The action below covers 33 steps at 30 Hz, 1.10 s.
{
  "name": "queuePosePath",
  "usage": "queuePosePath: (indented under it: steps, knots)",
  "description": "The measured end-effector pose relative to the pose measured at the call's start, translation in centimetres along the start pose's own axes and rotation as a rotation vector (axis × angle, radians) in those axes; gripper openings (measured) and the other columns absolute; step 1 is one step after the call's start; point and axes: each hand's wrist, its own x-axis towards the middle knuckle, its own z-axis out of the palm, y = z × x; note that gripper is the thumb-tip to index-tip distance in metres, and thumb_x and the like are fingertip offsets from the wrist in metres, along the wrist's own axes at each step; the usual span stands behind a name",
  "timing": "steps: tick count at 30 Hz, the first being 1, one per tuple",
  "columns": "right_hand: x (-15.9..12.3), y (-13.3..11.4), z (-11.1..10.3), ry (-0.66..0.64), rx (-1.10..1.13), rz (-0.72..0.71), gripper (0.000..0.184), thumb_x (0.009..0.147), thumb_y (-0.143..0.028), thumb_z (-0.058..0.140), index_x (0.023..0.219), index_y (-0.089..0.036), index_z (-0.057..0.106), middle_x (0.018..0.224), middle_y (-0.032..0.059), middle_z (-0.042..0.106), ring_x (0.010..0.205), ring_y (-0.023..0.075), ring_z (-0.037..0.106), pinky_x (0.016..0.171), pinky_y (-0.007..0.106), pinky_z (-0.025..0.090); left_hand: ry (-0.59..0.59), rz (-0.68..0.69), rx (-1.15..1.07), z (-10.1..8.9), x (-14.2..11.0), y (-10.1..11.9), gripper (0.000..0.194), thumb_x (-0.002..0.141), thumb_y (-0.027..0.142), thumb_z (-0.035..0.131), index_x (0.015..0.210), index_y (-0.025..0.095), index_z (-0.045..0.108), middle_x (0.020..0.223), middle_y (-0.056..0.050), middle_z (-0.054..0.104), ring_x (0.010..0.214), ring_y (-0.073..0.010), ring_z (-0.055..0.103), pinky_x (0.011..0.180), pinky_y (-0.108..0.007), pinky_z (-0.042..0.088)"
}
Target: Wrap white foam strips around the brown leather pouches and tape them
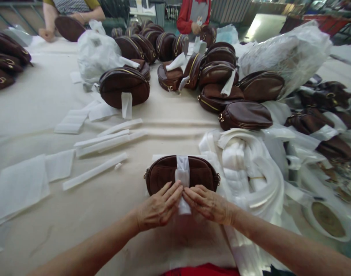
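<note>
In front of me a dark brown oval handbag [160, 174] lies on the cloth-covered table, with small metal rings at both ends. A white wrapping strip [183, 165] runs down over its middle and hangs past the near edge. My left hand [160, 203] presses its fingertips together on the strip's left side. From the right, my right hand [206, 203] pinches at the same strip. The fingertips of both hands nearly meet over the bag's near side. The hands hide part of the bag's lower edge.
Loose white foam strips [102, 143] and sheets [22, 184] lie to the left. A coiled bundle of white strips [250, 172] sits at right, beside a tape roll [326, 220]. Several brown bags [247, 115] and plastic bags [287, 57] stand beyond. Two people work across the table.
</note>
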Motion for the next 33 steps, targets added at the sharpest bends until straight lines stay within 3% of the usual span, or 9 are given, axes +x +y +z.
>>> queuePosePath:
  steps: [7, 17, 21, 24, 26, 30, 33]
  knots:
    - [-0.4, 0.0, 0.6, 0.051, 0.070, -0.015, 0.042, 0.089, -0.006, 0.032, 0.130, 0.001, 0.041, 0.118, 0.0191, 0.055, 0.110, 0.0238, 0.048, 0.088, 0.039, 0.048, 0.007, 0.086, 0.002, -1.4, 0.2, -0.5, 0.022, 0.088, 0.009, 0.042, 0.107, 0.009, 0.052, 0.116, -0.021, 0.057, 0.128, -0.0345, 0.038, 0.096, -0.047, 0.048]
    - [-1.1, -0.1, 0.4, 0.143, 0.071, -0.041, 0.040, 0.088, -0.005, 0.036, 0.127, -0.003, 0.047, 0.123, 0.0168, 0.054, 0.110, 0.0236, 0.048, 0.089, 0.038, 0.047, -0.024, 0.090, -0.031, -1.2, -0.4, -0.6, 0.032, 0.083, 0.010, 0.050, 0.114, 0.015, 0.048, 0.124, -0.019, 0.050, 0.134, -0.0325, 0.029, 0.100, -0.048, 0.043]
    - [-1.1, -0.2, 0.6, 0.130, 0.029, -0.034, 0.041, 0.088, -0.006, 0.034, 0.127, -0.005, 0.048, 0.123, 0.0166, 0.054, 0.107, 0.0230, 0.049, 0.086, 0.037, 0.049, -0.110, -0.069, -0.313, -2.6, 0.2, -0.4, 0.040, 0.077, 0.012, 0.051, 0.116, 0.017, 0.050, 0.130, -0.017, 0.047, 0.132, -0.0294, 0.033, 0.104, -0.047, 0.040]
    - [-1.0, -0.4, 0.8, 0.132, 0.012, -0.021, 0.041, 0.089, -0.007, 0.035, 0.127, -0.007, 0.049, 0.121, 0.0150, 0.055, 0.103, 0.0218, 0.051, 0.085, 0.037, 0.050, -0.064, -0.301, -0.499, -3.3, 1.6, -0.1, 0.025, 0.086, 0.024, 0.051, 0.110, 0.018, 0.054, 0.117, -0.011, 0.057, 0.121, -0.0227, 0.048, 0.098, -0.037, 0.045]
    - [-0.9, -0.5, 0.8, 0.155, 0.012, 0.001, 0.038, 0.089, -0.008, 0.038, 0.125, -0.010, 0.051, 0.119, 0.0139, 0.056, 0.101, 0.0214, 0.051, 0.084, 0.036, 0.050, 0.004, -0.400, -0.482, -3.0, 2.4, 0.1, 0.023, 0.090, 0.034, 0.050, 0.105, 0.017, 0.055, 0.107, -0.009, 0.061, 0.108, -0.0206, 0.055, 0.091, -0.034, 0.047]
    - [-0.7, -0.7, 0.6, 0.181, 0.035, 0.030, 0.032, 0.090, -0.010, 0.042, 0.119, -0.011, 0.054, 0.114, 0.0124, 0.058, 0.100, 0.0202, 0.052, 0.083, 0.034, 0.051, 0.086, -0.327, -0.400, -1.5, 3.0, 0.4, 0.042, 0.087, 0.052, 0.050, 0.105, 0.015, 0.054, 0.100, -0.009, 0.063, 0.101, -0.0219, 0.056, 0.087, -0.036, 0.046]
    - [-0.7, -0.8, 0.5, 0.178, 0.045, 0.037, 0.033, 0.090, -0.011, 0.043, 0.121, -0.012, 0.053, 0.114, 0.0118, 0.058, 0.101, 0.0196, 0.052, 0.085, 0.034, 0.051, 0.105, -0.276, -0.337, -0.6, 2.4, 0.6, 0.042, 0.088, 0.050, 0.048, 0.108, 0.013, 0.052, 0.103, -0.010, 0.064, 0.104, -0.0219, 0.055, 0.087, -0.036, 0.046]
